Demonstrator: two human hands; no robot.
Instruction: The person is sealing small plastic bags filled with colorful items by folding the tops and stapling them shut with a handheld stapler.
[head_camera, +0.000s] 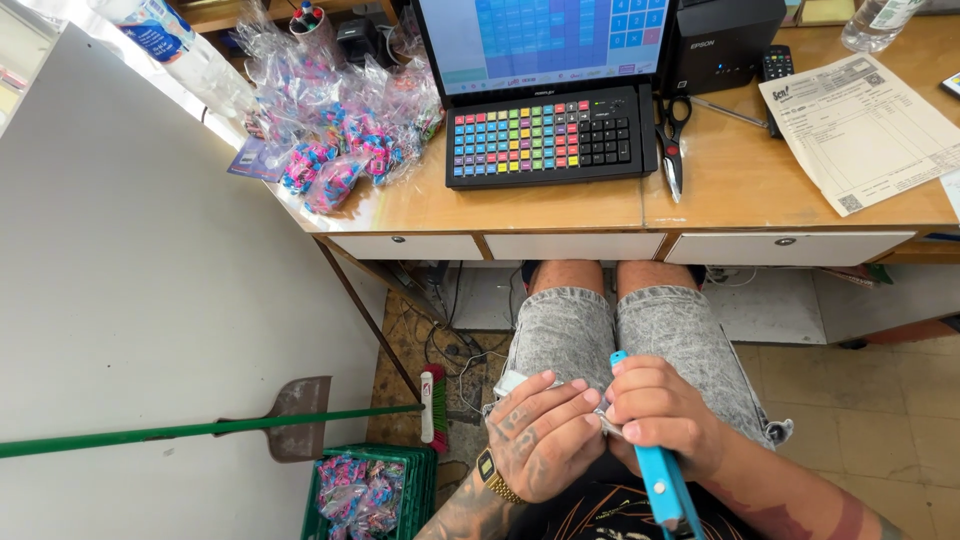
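Two hands in your lap, both busy. Your right hand (660, 412) is clenched around one blue tool (655, 470), handle running down toward your torso, tip poking out above the knuckles. Your left hand (545, 432) curls over one small whitish item (515, 382) on your thigh, fingers touching the right hand; what that item is, can't tell, mostly covered.

Counts on the desk (740, 185): one keyboard with coloured keys (548, 135), one screen (540, 40) just behind it, one black printer (718, 42), one pair of scissors (672, 145) beside the keyboard, one printed sheet (865, 130) far right, one heap of clear candy bags (340, 130) at the left end, too tangled to count.

Floor, left of your knees: one broom with a green handle (200, 430), one dustpan (298, 415) behind it, one green crate (370, 490) holding more candy bags.
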